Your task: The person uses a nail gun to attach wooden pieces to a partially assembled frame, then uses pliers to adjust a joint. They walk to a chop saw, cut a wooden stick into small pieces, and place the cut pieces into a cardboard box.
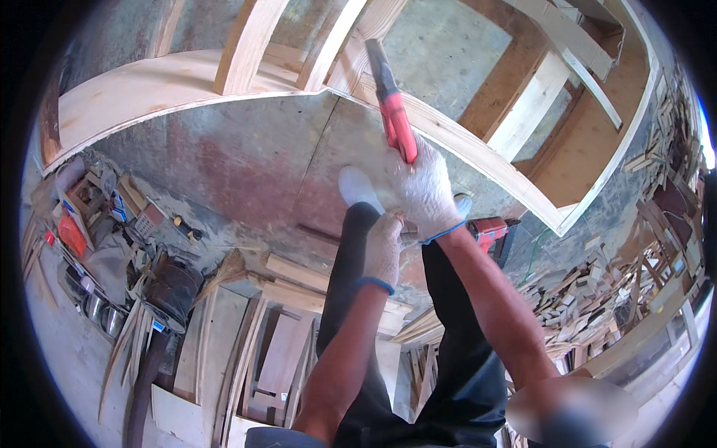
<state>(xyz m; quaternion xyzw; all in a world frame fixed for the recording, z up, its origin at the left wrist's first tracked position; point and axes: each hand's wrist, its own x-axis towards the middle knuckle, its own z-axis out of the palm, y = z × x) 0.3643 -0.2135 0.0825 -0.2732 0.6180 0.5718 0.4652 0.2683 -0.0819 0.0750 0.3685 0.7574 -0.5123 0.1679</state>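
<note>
My right hand (pixel 424 187), in a white knit glove with a blue cuff, is closed around the red grip of a long tool with a dark grey front end (pixel 390 97). Its exact kind is hard to make out. The tool's tip points away from me, over the joint of the curved wooden frame (pixel 441 123). Lower and to the left, my left hand (pixel 383 246), gloved the same way, is held close to my right wrist. Its fingers are curled together, and whatever they may hold cannot be made out.
A red and black power tool (pixel 489 233) rests on the floor beside my right foot. Scrap wood (pixel 590 299) is heaped at the right. Boards (pixel 284 351) lie behind my legs. A dark bucket (pixel 173 287) and clutter stand at the left. Upright struts (pixel 250 45) rise from the frame.
</note>
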